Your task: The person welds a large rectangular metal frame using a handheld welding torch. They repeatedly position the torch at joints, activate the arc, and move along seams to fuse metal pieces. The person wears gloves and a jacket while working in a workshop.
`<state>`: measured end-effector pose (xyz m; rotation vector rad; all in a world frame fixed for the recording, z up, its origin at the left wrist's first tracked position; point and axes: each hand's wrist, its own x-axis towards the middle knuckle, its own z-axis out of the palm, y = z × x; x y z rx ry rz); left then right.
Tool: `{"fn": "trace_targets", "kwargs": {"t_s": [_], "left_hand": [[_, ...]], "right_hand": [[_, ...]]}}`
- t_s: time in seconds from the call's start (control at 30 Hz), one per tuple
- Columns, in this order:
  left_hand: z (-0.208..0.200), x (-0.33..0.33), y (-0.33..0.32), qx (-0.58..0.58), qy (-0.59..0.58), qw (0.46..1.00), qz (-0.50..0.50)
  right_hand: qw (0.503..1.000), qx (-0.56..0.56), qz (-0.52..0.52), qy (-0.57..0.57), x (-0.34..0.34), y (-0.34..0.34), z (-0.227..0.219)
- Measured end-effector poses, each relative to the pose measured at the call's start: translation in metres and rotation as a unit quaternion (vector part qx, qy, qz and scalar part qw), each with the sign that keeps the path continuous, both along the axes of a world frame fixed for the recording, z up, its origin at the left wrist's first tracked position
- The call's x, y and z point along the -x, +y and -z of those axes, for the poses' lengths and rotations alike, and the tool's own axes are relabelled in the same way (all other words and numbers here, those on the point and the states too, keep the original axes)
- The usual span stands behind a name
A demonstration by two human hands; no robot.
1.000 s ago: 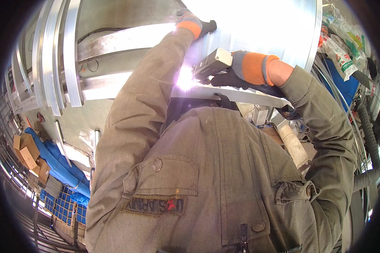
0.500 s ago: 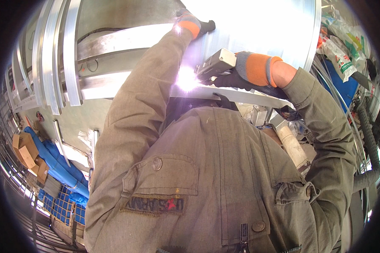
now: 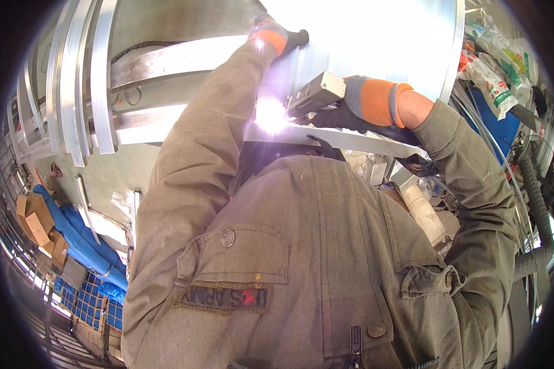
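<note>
My right hand (image 3: pixel 357 104), in a black, grey and orange glove, is closed around a boxy grey handheld welding gun (image 3: pixel 319 92). The gun's tip points left into a blinding white-violet glare (image 3: pixel 272 115), which hides the spot it touches. That glare sits by the near edge of a bright aluminium panel (image 3: pixel 375 43), just above a flat metal bar (image 3: pixel 363 140). Farther away, my gloved left hand (image 3: pixel 277 35) lies at the panel's left edge, thumb stretched out to the right; its other fingers are partly lost in the brightness.
Several long aluminium profiles (image 3: pixel 71 80) lie across rails (image 3: pixel 178 61) on the left. Plastic bags (image 3: pixel 489 83) and thin rods crowd the right, near a thick dark hose (image 3: pixel 535 197). Cardboard boxes (image 3: pixel 36 221) and blue wrapped rolls (image 3: pixel 83 237) are at lower left.
The view has shifted very slightly, and my left hand appears a little farther left. The glare still burns at the gun's tip; my right hand keeps its grip.
</note>
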<state>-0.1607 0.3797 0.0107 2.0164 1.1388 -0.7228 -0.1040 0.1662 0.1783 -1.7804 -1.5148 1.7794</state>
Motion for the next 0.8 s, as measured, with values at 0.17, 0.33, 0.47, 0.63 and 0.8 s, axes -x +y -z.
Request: {"fn": "trace_targets", "kwargs": {"t_s": [0.17,0.33,0.47,0.63,0.8], "left_hand": [[-0.001,0.001,0.001,-0.001,-0.009,1.000,0.000],[-0.002,0.000,0.001,0.000,-0.019,1.000,-0.002],[-0.005,0.001,-0.001,0.000,-0.029,1.000,-0.003],[-0.008,0.002,-0.002,0.003,-0.047,0.999,-0.006],[-0.001,0.009,0.003,0.004,-0.097,0.995,-0.010]], "right_hand": [[1.000,0.000,-0.004,0.001,-0.001,-0.003,0.003],[1.000,0.003,-0.008,0.002,-0.003,-0.007,0.003],[1.000,0.009,-0.006,0.003,-0.001,-0.003,-0.002],[0.999,0.037,-0.005,-0.006,0.002,-0.003,-0.003],[0.993,0.110,0.014,-0.045,-0.010,-0.043,-0.005]]}}
